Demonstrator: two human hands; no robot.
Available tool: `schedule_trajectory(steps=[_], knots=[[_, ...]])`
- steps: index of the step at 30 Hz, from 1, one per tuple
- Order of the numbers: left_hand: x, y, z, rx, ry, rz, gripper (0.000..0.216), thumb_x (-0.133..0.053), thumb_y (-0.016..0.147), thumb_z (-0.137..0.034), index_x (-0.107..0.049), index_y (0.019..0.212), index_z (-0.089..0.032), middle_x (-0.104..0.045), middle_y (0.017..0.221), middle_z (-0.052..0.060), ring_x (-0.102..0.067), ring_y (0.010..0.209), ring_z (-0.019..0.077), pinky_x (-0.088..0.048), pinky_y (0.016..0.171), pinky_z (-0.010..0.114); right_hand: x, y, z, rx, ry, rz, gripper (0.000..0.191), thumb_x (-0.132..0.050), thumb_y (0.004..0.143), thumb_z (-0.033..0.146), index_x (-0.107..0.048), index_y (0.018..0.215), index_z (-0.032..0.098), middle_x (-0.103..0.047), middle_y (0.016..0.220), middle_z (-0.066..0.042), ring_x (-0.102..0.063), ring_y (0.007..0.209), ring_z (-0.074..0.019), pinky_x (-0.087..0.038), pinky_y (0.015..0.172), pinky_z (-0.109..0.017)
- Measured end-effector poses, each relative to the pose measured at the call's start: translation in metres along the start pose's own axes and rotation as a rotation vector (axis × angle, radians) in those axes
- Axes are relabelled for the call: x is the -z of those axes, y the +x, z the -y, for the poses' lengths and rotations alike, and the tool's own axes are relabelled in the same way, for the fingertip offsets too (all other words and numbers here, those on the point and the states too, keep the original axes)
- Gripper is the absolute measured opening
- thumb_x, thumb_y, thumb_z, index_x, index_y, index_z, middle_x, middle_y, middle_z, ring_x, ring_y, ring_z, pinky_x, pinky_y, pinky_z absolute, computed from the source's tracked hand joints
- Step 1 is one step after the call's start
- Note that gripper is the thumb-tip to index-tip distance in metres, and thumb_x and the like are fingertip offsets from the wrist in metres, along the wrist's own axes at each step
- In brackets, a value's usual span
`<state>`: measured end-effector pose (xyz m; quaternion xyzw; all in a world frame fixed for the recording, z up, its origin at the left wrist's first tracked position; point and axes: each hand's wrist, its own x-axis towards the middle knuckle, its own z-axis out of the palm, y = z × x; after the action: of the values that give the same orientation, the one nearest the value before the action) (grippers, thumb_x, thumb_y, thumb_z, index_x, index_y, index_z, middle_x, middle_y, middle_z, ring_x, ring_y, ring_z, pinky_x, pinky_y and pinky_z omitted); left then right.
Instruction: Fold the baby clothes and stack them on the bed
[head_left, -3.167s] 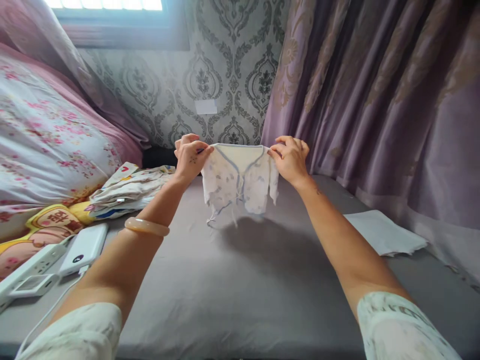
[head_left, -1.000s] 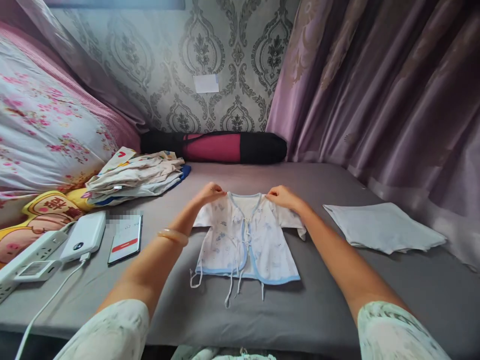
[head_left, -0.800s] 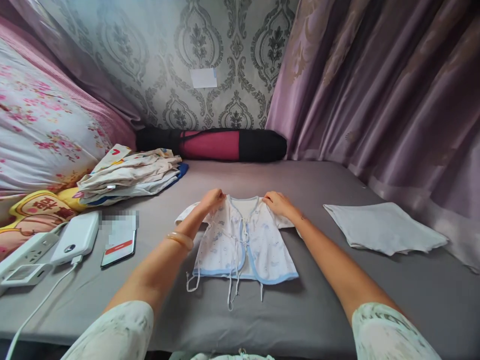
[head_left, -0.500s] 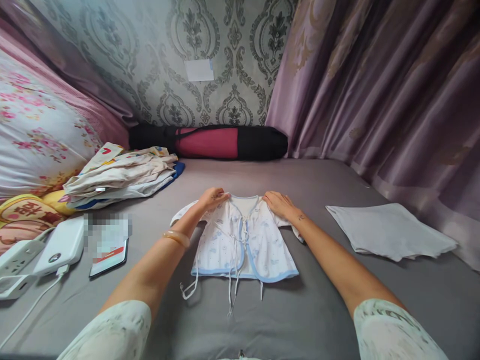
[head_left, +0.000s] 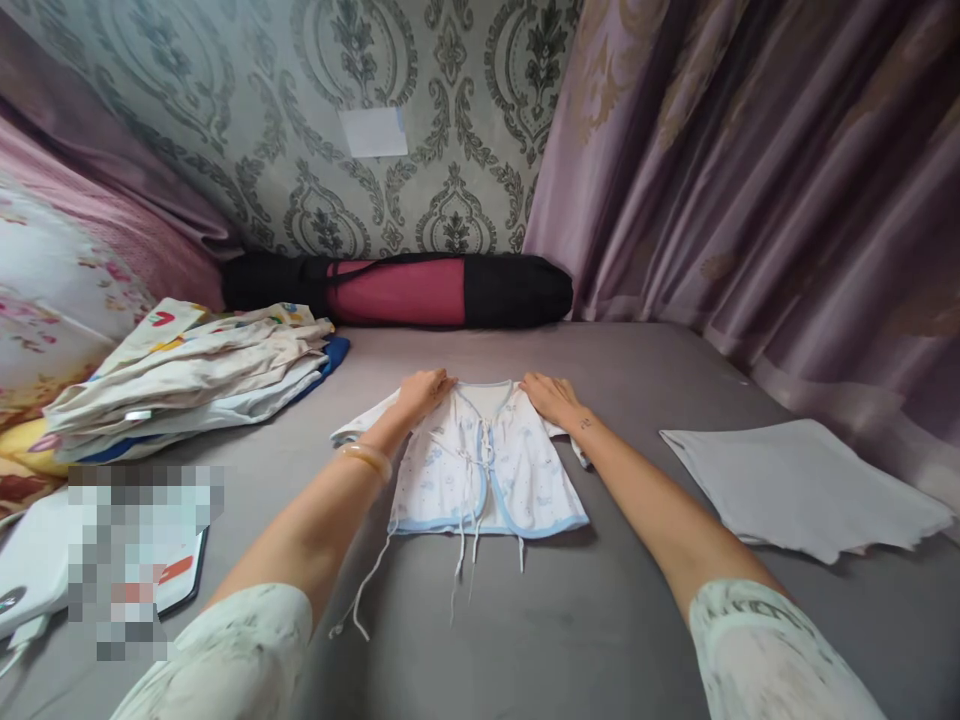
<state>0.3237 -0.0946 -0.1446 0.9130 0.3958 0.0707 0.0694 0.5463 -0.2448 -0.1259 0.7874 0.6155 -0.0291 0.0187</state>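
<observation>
A small white baby shirt (head_left: 431,480) with blue trim, pale blue prints and thin tie strings lies front up on the grey bed sheet (head_left: 585,620). My left hand (head_left: 425,392) grips it at the shoulder on the left of its neckline, fingers closed on the cloth. On the opposite shoulder, my right hand (head_left: 551,396) holds the fabric with bent fingers. Both sleeves spread outward, partly covered by my hands and forearms. The ties hang down over the front and past the hem onto the sheet.
Folded clothes (head_left: 195,370) lie in a pile at left, near a phone (head_left: 184,575) and a white power bank (head_left: 37,560) with a cable. At right is a folded white cloth (head_left: 810,485). A black and red long bag (head_left: 397,292) lies along the wall, beside purple curtains (head_left: 675,170).
The hem has drawn slightly away from me, and the ties trail differently, with the left one stretched longer. Both hands stay at the shoulders. The view has shifted a little.
</observation>
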Motion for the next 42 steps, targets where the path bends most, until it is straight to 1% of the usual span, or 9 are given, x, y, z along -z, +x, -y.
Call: schedule_trajectory(steps=[7,11,16,20,26,30,35,38,42], knots=[[-0.001,0.025,-0.002,0.015,0.043,-0.048,0.04,-0.035,0.099,-0.047,-0.062,0.1,-0.018,-0.068,0.109,0.014,-0.063,0.103,0.0266,-0.041,0.076,0.029,-0.004,0.026,-0.008,0.012,0.002,-0.049,0.036,-0.027,0.104,0.034,-0.057,0.118,0.018,-0.063,0.122,-0.015,-0.062,0.108,-0.0264,-0.041,0.086,-0.035],[-0.002,0.03,0.0,0.052,-0.01,-0.004,0.036,-0.041,0.096,-0.046,-0.062,0.103,-0.018,-0.07,0.108,0.014,-0.064,0.1,0.0263,-0.042,0.076,0.029,-0.005,0.033,-0.014,0.004,0.067,-0.066,0.033,-0.034,0.102,0.032,-0.06,0.117,0.018,-0.062,0.122,-0.013,-0.058,0.111,-0.024,-0.041,0.089,-0.032],[-0.007,0.033,0.008,0.109,-0.094,0.004,0.033,-0.043,0.093,-0.041,-0.066,0.097,-0.018,-0.072,0.102,0.012,-0.065,0.097,0.0254,-0.042,0.072,0.027,-0.006,0.046,-0.012,0.037,0.192,-0.059,0.032,-0.039,0.1,0.029,-0.067,0.112,0.018,-0.064,0.117,-0.011,-0.057,0.11,-0.0205,-0.038,0.091,-0.028],[-0.01,0.033,0.007,0.117,-0.101,-0.007,0.031,-0.044,0.092,-0.038,-0.067,0.1,-0.018,-0.072,0.105,0.012,-0.065,0.098,0.0254,-0.043,0.076,0.028,-0.008,0.053,-0.002,-0.025,0.248,-0.086,0.025,-0.048,0.097,0.032,-0.067,0.108,0.018,-0.065,0.116,-0.009,-0.056,0.111,-0.0221,-0.037,0.091,-0.031],[-0.013,0.029,0.001,0.118,-0.007,-0.111,0.03,-0.038,0.097,-0.034,-0.061,0.107,-0.018,-0.068,0.109,0.013,-0.062,0.103,0.0254,-0.042,0.083,0.032,-0.022,0.054,0.005,-0.057,0.241,-0.216,0.02,-0.047,0.099,0.028,-0.063,0.106,0.018,-0.065,0.115,-0.01,-0.055,0.111,-0.0229,-0.037,0.093,-0.033],[-0.015,0.027,-0.003,0.112,0.069,-0.091,0.03,-0.034,0.099,-0.032,-0.057,0.111,-0.016,-0.065,0.113,0.014,-0.059,0.108,0.0274,-0.04,0.088,0.036,-0.029,0.056,0.006,-0.078,0.219,-0.247,0.021,-0.047,0.099,0.028,-0.064,0.105,0.018,-0.065,0.115,-0.012,-0.056,0.11,-0.0243,-0.038,0.093,-0.034],[-0.003,0.022,-0.014,0.154,0.14,-0.077,0.033,-0.041,0.095,-0.03,-0.052,0.121,-0.012,-0.057,0.124,0.019,-0.053,0.114,0.0309,-0.038,0.09,0.04,-0.011,0.05,-0.012,-0.055,0.44,-0.189,0.023,-0.048,0.097,0.029,-0.065,0.108,0.018,-0.068,0.111,-0.008,-0.06,0.103,-0.0187,-0.042,0.086,-0.026],[0.01,0.017,-0.029,0.125,0.146,-0.066,0.032,-0.044,0.093,-0.03,-0.056,0.117,-0.013,-0.057,0.123,0.018,-0.05,0.115,0.0324,-0.036,0.091,0.042,0.005,0.032,-0.04,-0.214,0.588,-0.211,0.026,-0.047,0.098,0.031,-0.067,0.094,0.015,-0.071,0.092,-0.005,-0.064,0.088,-0.0163,-0.044,0.074,-0.022],[0.015,0.008,-0.062,0.024,0.02,0.012,0.026,-0.045,0.093,-0.032,-0.065,0.102,-0.018,-0.065,0.114,0.012,-0.053,0.112,0.0307,-0.036,0.091,0.041,0.017,-0.003,-0.072,-0.531,0.761,-0.037,0.026,-0.052,0.096,0.028,-0.061,0.076,0.014,-0.065,0.065,-0.002,-0.061,0.058,-0.0115,-0.047,0.058,-0.02]])
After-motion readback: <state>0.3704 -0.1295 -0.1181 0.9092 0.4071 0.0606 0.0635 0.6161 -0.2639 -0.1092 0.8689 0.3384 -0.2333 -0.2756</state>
